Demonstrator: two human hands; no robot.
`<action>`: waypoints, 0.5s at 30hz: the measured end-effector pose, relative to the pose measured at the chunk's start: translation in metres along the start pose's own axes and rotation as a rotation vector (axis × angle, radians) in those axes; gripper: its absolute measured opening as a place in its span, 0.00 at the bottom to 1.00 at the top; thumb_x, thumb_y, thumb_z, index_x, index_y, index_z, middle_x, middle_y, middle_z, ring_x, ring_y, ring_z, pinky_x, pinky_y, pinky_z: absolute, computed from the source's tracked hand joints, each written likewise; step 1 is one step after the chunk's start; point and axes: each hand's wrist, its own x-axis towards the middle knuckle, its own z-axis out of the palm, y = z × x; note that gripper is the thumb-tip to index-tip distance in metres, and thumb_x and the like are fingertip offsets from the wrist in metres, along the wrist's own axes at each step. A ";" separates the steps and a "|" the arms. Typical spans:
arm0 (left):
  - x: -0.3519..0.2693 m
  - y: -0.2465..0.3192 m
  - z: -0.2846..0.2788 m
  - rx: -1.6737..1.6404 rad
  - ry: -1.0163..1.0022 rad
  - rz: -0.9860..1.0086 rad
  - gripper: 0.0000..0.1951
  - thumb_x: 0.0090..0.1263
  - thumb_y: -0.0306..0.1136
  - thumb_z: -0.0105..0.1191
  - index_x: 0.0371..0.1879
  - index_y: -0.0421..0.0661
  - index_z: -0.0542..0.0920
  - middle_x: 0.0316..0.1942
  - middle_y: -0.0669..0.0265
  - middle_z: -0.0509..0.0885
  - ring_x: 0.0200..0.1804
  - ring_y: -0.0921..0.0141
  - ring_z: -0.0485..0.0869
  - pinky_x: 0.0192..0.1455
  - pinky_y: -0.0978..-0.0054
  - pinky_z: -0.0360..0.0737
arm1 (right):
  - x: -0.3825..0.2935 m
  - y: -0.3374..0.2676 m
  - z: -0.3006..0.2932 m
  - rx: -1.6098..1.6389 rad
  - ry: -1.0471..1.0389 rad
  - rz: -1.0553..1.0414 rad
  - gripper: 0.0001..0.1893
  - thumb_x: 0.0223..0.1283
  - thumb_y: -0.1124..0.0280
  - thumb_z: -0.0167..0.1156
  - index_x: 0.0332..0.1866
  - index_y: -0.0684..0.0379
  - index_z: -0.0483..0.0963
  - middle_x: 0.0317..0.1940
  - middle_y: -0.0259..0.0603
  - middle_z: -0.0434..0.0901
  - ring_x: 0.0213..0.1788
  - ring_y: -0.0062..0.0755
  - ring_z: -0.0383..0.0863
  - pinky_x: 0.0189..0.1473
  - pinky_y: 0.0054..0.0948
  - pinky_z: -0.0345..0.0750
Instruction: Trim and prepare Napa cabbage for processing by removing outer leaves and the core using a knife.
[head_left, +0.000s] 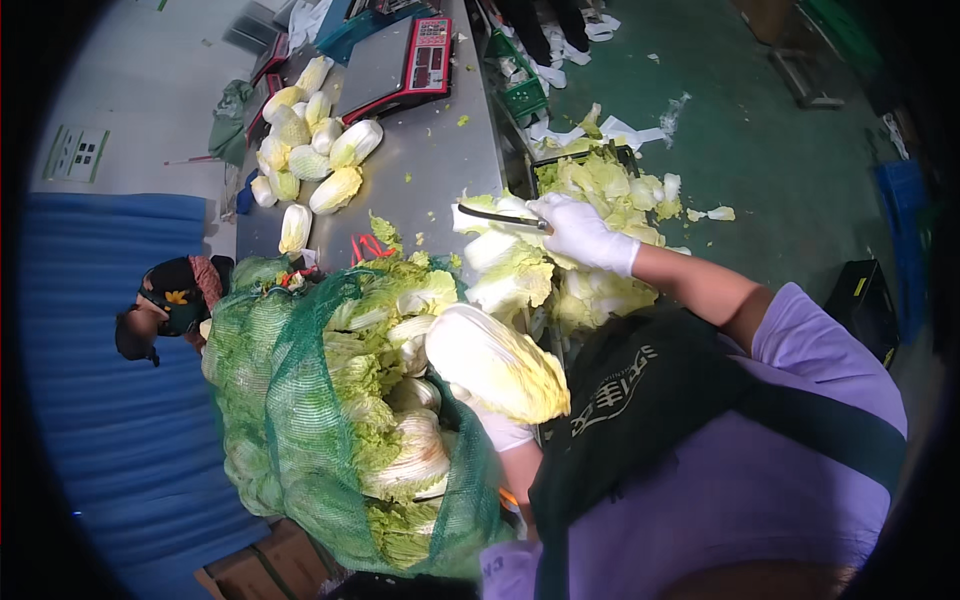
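Note:
My left hand (501, 424), in a white glove, holds a pale napa cabbage (495, 361) from below, its yellow leafy end towards me. The white-gloved right hand (585, 232) grips a narrow, dark, curved tool (499, 216), apparently a knife seen nearly edge-on. Loose cabbage leaves (510, 281) lie at the table's edge under and beside that hand. Left of the held cabbage, an opened green mesh sack (307, 397) bulges with untrimmed napa cabbages (412, 450).
Several trimmed cabbages (292, 135) are grouped on the steel table (420, 161), near a red digital scale (379, 67). Leaf scraps (592, 180) overflow a black crate at right. A green crate (523, 96) stands on the floor. Beyond the sack is another person (176, 296).

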 end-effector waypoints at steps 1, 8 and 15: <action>-0.001 0.001 -0.010 -0.013 0.084 0.050 0.50 0.44 0.54 0.70 0.67 0.47 0.59 0.60 0.52 0.70 0.56 0.50 0.74 0.60 0.48 0.73 | -0.005 -0.013 -0.008 0.091 -0.038 0.004 0.20 0.50 0.66 0.62 0.50 0.60 0.75 0.35 0.48 0.80 0.35 0.43 0.81 0.38 0.38 0.77; 0.009 0.012 0.021 0.571 0.076 0.339 0.48 0.49 0.52 0.69 0.67 0.44 0.60 0.63 0.56 0.68 0.64 0.58 0.69 0.66 0.53 0.69 | -0.059 -0.074 -0.010 1.303 -0.515 -0.018 0.32 0.55 0.62 0.66 0.64 0.63 0.65 0.41 0.37 0.80 0.38 0.24 0.80 0.43 0.23 0.76; 0.007 0.011 0.015 0.370 0.195 0.362 0.45 0.52 0.41 0.69 0.66 0.38 0.59 0.62 0.55 0.69 0.62 0.60 0.71 0.64 0.57 0.73 | -0.060 -0.080 -0.033 0.765 -0.323 -0.210 0.31 0.48 0.64 0.68 0.60 0.60 0.71 0.48 0.49 0.80 0.48 0.31 0.81 0.52 0.26 0.74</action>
